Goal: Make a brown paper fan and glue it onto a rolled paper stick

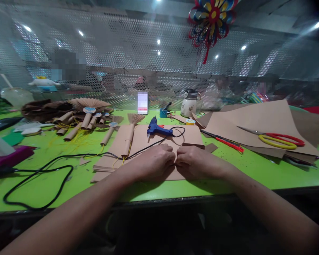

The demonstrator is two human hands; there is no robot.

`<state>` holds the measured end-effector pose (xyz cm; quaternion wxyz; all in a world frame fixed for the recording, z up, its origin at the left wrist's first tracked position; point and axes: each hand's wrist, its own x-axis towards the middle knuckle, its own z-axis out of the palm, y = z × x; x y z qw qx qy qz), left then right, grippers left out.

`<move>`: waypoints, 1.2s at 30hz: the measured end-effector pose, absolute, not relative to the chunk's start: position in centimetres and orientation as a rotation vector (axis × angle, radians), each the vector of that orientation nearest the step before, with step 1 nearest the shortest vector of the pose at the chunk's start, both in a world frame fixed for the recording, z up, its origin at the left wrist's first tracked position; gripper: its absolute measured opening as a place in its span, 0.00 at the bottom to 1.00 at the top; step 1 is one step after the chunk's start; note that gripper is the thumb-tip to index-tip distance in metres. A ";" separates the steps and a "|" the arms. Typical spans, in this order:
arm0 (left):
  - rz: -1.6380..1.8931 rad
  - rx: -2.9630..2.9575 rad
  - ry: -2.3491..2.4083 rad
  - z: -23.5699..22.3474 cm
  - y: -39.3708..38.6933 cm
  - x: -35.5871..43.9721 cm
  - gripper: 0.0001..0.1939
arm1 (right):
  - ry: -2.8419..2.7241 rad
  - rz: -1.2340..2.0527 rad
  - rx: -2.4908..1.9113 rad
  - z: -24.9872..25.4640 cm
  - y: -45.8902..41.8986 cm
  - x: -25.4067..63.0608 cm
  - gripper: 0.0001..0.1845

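Side by side at the front of the green table, my left hand (pixel 159 161) and my right hand (pixel 195 161) are both closed, with fingertips nearly touching. Whatever they pinch is hidden by the fingers. Beneath them lies a stack of brown kraft paper sheets (pixel 106 161). A blue hot glue gun (pixel 159 130) rests on the stack just beyond my hands. To its left lies a rolled paper handle (pixel 128 140) with a pleated fan top and yellow thread at its lower end.
Several finished paper fans (pixel 89 113) with yellow threads lie left. A black cord (pixel 61 156) loops over the table (pixel 82 187). Scissors (pixel 278 140) sit on large brown sheets (pixel 244 120) at right, near a red-handled tool (pixel 230 144). A thermos (pixel 189 102) and phone (pixel 142 102) stand behind.
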<state>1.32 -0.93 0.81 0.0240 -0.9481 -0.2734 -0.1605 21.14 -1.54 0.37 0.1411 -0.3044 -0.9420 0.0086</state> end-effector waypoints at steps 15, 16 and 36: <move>-0.426 -2.901 -0.770 0.1 -0.5 1.2 0.08 | -2.793 -0.090 -0.865 0.8 -1.5 21.3 0.08; -0.425 -2.897 -0.771 0.1 -0.5 1.2 0.07 | -2.797 -0.092 -0.871 0.8 -1.5 21.3 0.08; -0.311 -2.996 -0.833 2.2 -1.2 0.7 0.09 | -2.843 0.016 -0.953 0.8 -2.1 22.6 0.05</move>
